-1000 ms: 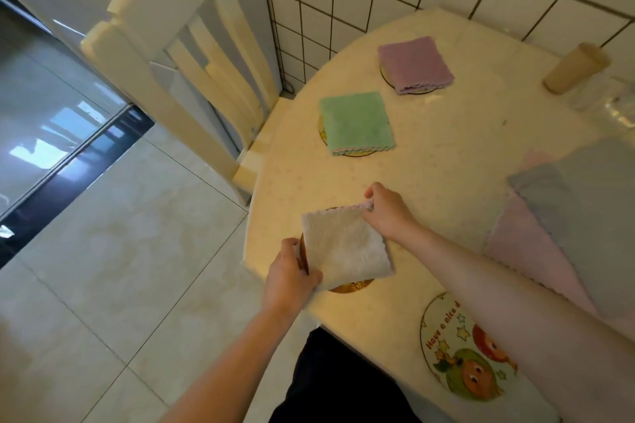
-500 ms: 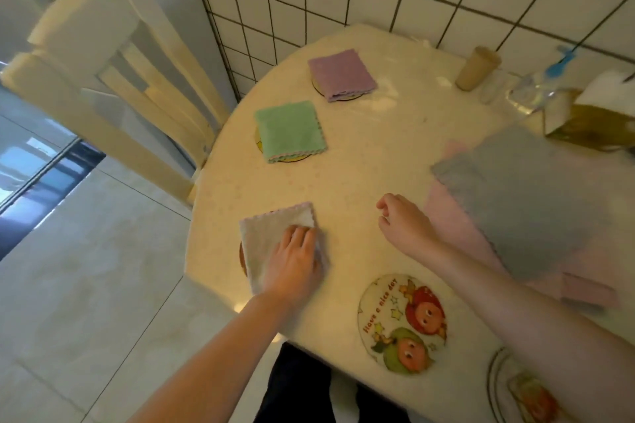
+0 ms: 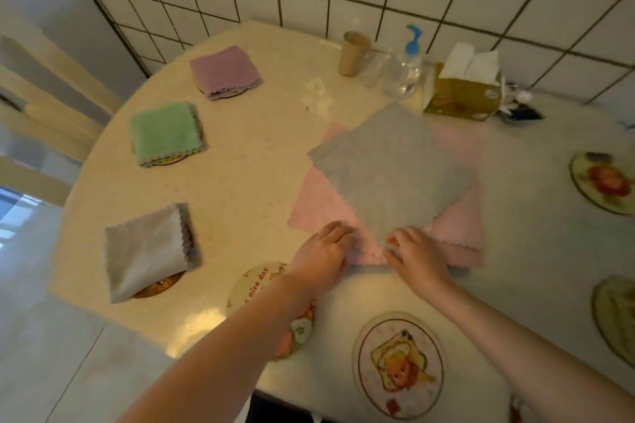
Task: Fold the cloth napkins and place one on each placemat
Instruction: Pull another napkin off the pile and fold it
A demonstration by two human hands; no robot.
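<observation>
Napkins are what we track, and we place everything against the grey napkin [image 3: 391,175], which lies unfolded in the middle of the table [image 3: 261,161] on top of a pink napkin [image 3: 318,203], also unfolded.

Nearest to us, on the near side of the grey napkin, sit two bare round placemats: the "nice day" placemat [image 3: 256,285], partly under our left forearm, and the cartoon placemat [image 3: 398,364] to its right. Neither carries a napkin yet.

Our left hand [image 3: 323,256] and right hand [image 3: 414,257] are both at the grey napkin's near corner, where it overlaps the pink edge. The fingers are curled down onto the cloth; we cannot tell whether they pinch it or only press on it.

Left of the grey napkin, the beige napkin [image 3: 147,247] lies folded on its placemat, a little askew. Further back on that side, the green napkin [image 3: 166,132] is folded on its mat, and beyond it the purple napkin [image 3: 223,70] likewise.

Right of the grey napkin, two more placemats [image 3: 604,182] at the table's edge are bare.

We judge three settings done. Two napkins are left to fold and place, while at least four mats stand open.
</observation>
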